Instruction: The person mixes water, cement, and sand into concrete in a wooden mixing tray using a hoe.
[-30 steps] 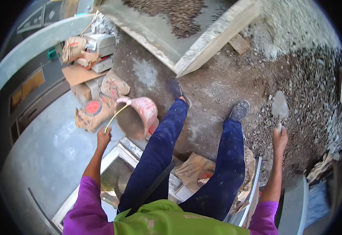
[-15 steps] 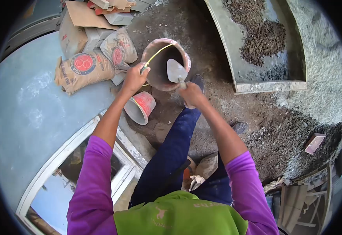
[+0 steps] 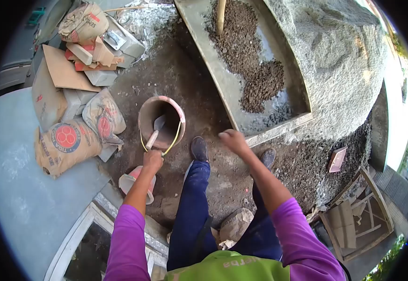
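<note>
My left hand (image 3: 153,161) is closed around the yellow handle (image 3: 170,147) of a worn bucket (image 3: 173,104). A trowel (image 3: 159,123) rests inside the bucket, blade down, its handle leaning over the rim close to my left hand. Out to the right, near the corner of a mixing trough (image 3: 279,129), my right hand (image 3: 234,141) has its fingers curled with nothing visible in them. A smaller red and white bucket (image 3: 149,187) lies tipped beneath my left forearm, partly hidden by it.
Dark gravelly mix (image 3: 260,82) lies in the trough, with a wooden pole (image 3: 221,18) standing in it. Behind rises a pale sand heap (image 3: 335,70). Cement bags (image 3: 68,143) and cardboard (image 3: 66,68) are piled at left. A pink box (image 3: 337,159) and wooden frame (image 3: 365,215) are at right.
My right hand has let go of the trowel, now in the bucket, and moved right. My left hand keeps the handle, now on the bucket's near side. The view has shifted right and upward.
</note>
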